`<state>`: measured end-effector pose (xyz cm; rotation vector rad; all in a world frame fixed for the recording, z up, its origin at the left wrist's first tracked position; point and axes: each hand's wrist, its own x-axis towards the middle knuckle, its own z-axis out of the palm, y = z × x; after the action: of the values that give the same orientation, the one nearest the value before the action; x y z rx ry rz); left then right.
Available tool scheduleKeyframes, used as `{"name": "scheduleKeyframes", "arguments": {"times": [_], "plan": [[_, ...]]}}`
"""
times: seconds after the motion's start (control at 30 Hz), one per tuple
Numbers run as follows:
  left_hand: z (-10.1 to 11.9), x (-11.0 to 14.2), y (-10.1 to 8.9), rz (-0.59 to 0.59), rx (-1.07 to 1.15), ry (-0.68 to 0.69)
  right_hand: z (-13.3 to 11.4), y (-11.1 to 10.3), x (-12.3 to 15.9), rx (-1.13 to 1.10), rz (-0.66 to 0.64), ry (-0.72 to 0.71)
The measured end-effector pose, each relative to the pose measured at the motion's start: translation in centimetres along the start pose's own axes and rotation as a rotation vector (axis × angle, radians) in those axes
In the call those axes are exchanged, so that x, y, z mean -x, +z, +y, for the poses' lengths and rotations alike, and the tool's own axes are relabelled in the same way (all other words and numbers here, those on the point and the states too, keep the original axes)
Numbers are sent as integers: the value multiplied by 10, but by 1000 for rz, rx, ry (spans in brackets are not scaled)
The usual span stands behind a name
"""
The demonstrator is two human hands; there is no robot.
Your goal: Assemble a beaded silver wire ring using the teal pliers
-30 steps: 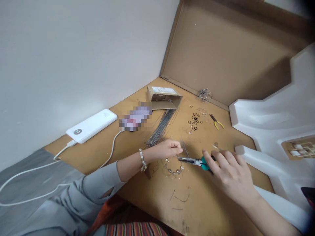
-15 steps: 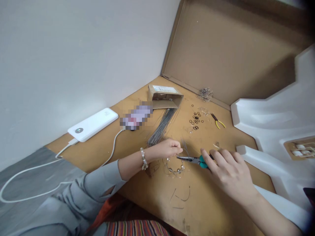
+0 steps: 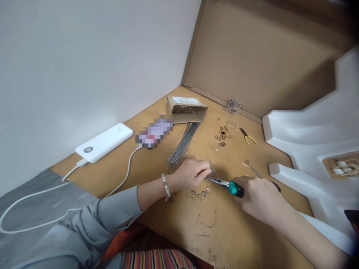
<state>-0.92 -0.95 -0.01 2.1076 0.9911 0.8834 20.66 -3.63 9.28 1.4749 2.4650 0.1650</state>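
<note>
My left hand (image 3: 195, 172), wearing a clear bead bracelet (image 3: 165, 186), is closed in a pinch on a thin wire (image 3: 214, 172) whose loop shows just past the fingertips. My right hand (image 3: 259, 197) grips needle-nose pliers (image 3: 224, 183) with teal and black handles. The pliers' jaw tips meet the wire right at my left fingers; the exact contact is too small to make out. Below the jaws, a ring of wire with clear beads (image 3: 203, 193) lies on the tabletop, partly hidden by my left hand.
Straight wires (image 3: 182, 147) spill from a small cardboard box (image 3: 187, 118). Beyond are black rings (image 3: 222, 137), yellow-handled pliers (image 3: 247, 136) and tangled wire (image 3: 233, 106). A slim dark-handled tool (image 3: 256, 172) lies behind my right hand. Wire offcuts (image 3: 209, 225), a phone (image 3: 155, 133) and a power bank (image 3: 105, 142) also lie here.
My right hand has turned over and lowered slightly, so more of the pliers' handle shows. My left hand has rolled, still pinching the wire. The slim tool behind has come into view.
</note>
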Motion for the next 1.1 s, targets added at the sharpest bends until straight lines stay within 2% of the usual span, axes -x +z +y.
{"name": "scheduleKeyframes", "arguments": {"times": [0.07, 0.17, 0.27, 0.37, 0.47, 0.57, 0.7, 0.8, 0.97, 1.03, 1.1], "plan": [[1, 0, -1, -25, -92, 62, -1, -5, -1, -75, -88, 36], [1, -1, -2, -41, -137, 80, -3, -8, -2, -148, -124, 56], [-3, -3, -3, -22, -117, 11, -5, -6, 0, -160, -93, 80], [-10, -5, -4, 25, 19, -116, 0, 3, 5, -163, -46, 134], [-14, -8, -7, 29, 262, -206, 13, 23, 13, -169, -44, 214], [-13, -11, -10, -12, 419, -231, 25, 56, 19, -92, 8, 313], [-8, -11, -13, -43, 467, -253, 29, 97, 22, 42, 124, 332], [-7, -11, -13, -68, 471, -249, 25, 112, 22, 103, 180, 343], [-7, -10, -10, -97, 461, -243, 21, 111, 19, 60, 239, 310], [-7, -9, -9, -109, 444, -239, 18, 99, 15, -80, 261, 301], [-7, -8, -7, -119, 405, -229, 12, 82, 9, -345, 273, 282]]}}
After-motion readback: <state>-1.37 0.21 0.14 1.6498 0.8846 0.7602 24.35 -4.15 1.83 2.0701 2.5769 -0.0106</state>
